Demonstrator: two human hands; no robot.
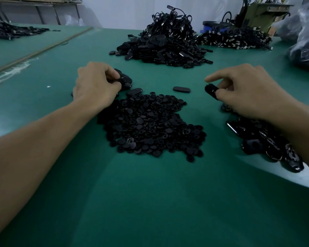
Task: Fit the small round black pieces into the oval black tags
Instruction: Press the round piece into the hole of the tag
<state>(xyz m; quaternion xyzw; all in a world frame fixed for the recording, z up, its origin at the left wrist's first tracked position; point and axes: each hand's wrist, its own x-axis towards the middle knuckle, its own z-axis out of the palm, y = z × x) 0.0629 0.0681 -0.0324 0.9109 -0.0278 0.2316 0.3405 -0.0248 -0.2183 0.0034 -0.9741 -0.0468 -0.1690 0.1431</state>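
Two hands work low over the green bench (150,193). The right hand (246,91) has its grip clamped on one oval tag (210,90), forefinger lifted. The left hand (96,84) has its grip curled onto a small stack of tags (127,82), far left. Between them lies a loose tag (181,89); nearer, the pile of round pieces (150,125).

Factory workshop, green worktable (150,202), heaped tags (168,41)

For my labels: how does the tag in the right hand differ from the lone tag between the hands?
The right hand pinches the held tag, tilted; the lone tag lies flat on the table. The held tag shines; the lone tag looks matte. Both are black ovals.
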